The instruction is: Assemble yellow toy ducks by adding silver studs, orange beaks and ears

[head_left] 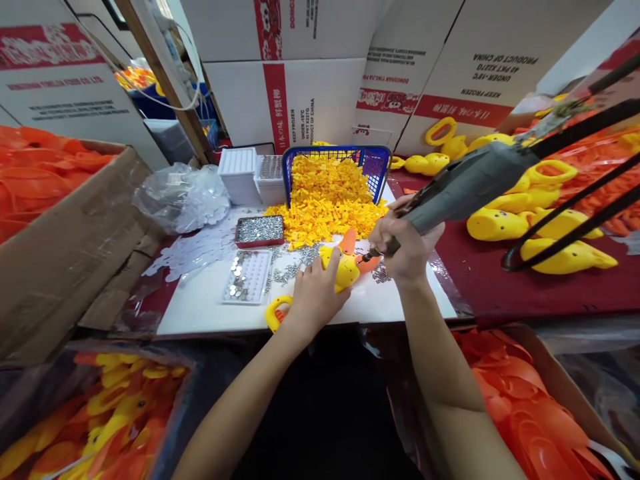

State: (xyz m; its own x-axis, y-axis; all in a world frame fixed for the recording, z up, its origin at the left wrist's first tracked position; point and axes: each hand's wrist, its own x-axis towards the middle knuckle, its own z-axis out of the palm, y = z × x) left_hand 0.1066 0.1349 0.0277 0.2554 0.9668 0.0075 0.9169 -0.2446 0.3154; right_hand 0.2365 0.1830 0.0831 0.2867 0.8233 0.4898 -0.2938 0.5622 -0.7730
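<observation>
My left hand (316,293) is closed over a yellow plastic duck toy (345,270) with orange bill pieces, pressing it to the white work surface (200,310). A yellow loop handle (273,313) sticks out by my left wrist. My right hand (407,243) grips a grey power screwdriver (465,180), tilted, with its tip at the duck's orange piece. Whether the tip touches a screw is too small to tell. Beyond the duck lie many small yellow plastic parts (325,223), some in a blue basket (387,167). Loose screws (290,270) are scattered beside it.
A red tray of screws (260,230) and a white tray with coin-like discs (245,277) stand left of the duck. Yellow duck pieces (495,223) lie at right. Boxes of orange parts flank me, a bin of finished-looking toys (115,413) at lower left. Black cords hang right.
</observation>
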